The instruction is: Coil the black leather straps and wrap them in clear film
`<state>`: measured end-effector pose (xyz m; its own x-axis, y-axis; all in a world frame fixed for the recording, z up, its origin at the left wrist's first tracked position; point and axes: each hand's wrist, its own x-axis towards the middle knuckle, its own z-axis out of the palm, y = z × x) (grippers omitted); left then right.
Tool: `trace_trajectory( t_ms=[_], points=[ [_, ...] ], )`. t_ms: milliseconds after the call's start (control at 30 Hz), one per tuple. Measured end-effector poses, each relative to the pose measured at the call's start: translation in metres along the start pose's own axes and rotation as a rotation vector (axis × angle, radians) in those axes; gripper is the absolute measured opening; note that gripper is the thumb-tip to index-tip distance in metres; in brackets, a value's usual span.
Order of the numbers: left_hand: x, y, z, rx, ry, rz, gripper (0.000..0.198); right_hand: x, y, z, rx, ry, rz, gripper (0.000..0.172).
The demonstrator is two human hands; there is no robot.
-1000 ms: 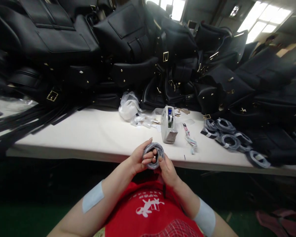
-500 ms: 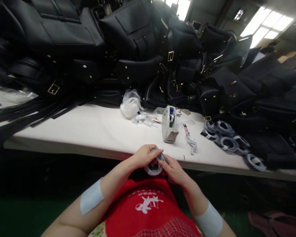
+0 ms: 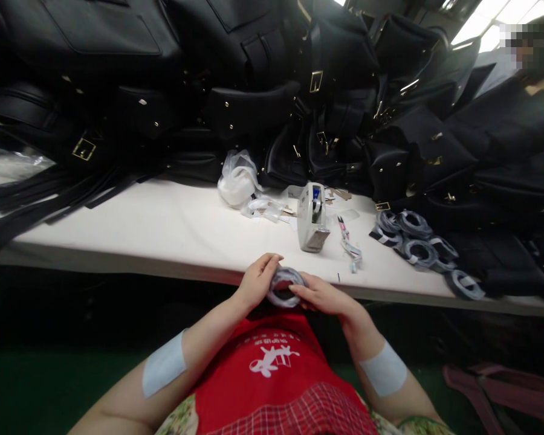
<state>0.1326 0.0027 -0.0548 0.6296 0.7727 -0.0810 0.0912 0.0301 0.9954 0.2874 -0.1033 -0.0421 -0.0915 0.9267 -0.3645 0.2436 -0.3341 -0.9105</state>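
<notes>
Pinching a grey ring-shaped coil [image 3: 281,300] between both hands [image 3: 256,283] [image 3: 323,295], smooth black bags [image 3: 254,109] heaped beyond, flat white tabletop [image 3: 176,223].

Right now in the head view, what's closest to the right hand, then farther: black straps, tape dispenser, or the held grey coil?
1. Held grey coil: touching the right hand, on its left.
2. Tape dispenser: ahead, standing on the table.
3. Black straps: over at the table's left end.
</notes>
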Motion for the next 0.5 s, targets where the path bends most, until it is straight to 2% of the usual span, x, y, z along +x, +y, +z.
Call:
trace_trajectory(
  t_ms=[67, 100, 167, 200, 267, 333, 433, 500],
  points=[
    [-0.006, 0.004, -0.008, 0.243, -0.254, 0.053, 0.044, -0.008, -0.008, -0.016, -0.173, -0.3, -0.006, 0.03],
    [-0.01, 0.006, -0.01, 0.331, -0.387, 0.067, 0.046, -0.01, -0.011, -0.02, -0.238, -0.389, -0.021, 0.026],
    [-0.017, 0.007, -0.009, 0.414, -0.596, 0.077, 0.045, -0.011, -0.016, -0.024, -0.301, -0.447, -0.06, 0.022],
    [-0.021, 0.007, -0.007, 0.415, -0.642, 0.077, 0.042, -0.01, -0.017, -0.024, -0.295, -0.44, -0.074, 0.022],
    [-0.027, 0.001, -0.002, 0.367, -0.596, 0.065, 0.038, -0.008, -0.015, -0.021, -0.233, -0.405, -0.078, 0.025],
    [-0.031, -0.006, 0.002, 0.281, -0.431, 0.037, 0.036, -0.007, -0.008, -0.017, -0.169, -0.369, -0.088, 0.03],
    [-0.035, -0.017, 0.003, 0.159, -0.204, -0.044, 0.038, -0.005, 0.006, -0.011, -0.141, -0.245, -0.153, 0.034],
    [-0.036, -0.021, 0.002, 0.117, -0.165, -0.097, 0.042, -0.003, 0.012, -0.006, -0.127, -0.152, -0.18, 0.035]
  ],
)
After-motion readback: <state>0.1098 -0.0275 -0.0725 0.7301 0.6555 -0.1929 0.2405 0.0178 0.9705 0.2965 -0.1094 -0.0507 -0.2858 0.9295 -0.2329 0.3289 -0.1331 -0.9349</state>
